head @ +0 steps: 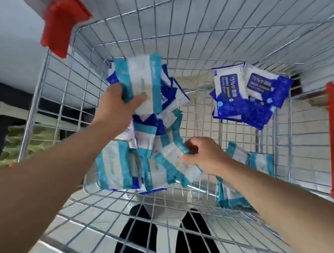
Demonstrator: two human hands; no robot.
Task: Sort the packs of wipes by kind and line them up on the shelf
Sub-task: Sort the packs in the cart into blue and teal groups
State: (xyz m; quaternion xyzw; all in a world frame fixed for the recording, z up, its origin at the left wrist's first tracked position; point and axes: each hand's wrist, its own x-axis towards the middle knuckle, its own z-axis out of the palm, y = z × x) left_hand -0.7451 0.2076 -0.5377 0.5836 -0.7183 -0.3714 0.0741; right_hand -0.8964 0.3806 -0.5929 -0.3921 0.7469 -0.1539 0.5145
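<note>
Gripping teal packs (140,80) mid-frame with left hand (115,104), right hand (202,154) pinching another in the cart (67,87); risk: loose stack slips, remixing with blue alcohol packs (248,93) upper right.

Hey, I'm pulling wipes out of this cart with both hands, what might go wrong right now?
1. The left hand pinches a teal pack by its lower edge only, so it may slip back into the cart.
2. Teal and dark blue packs lie mixed in the middle pile, so a dark blue one could come up with the right hand and its teal pack.
</note>
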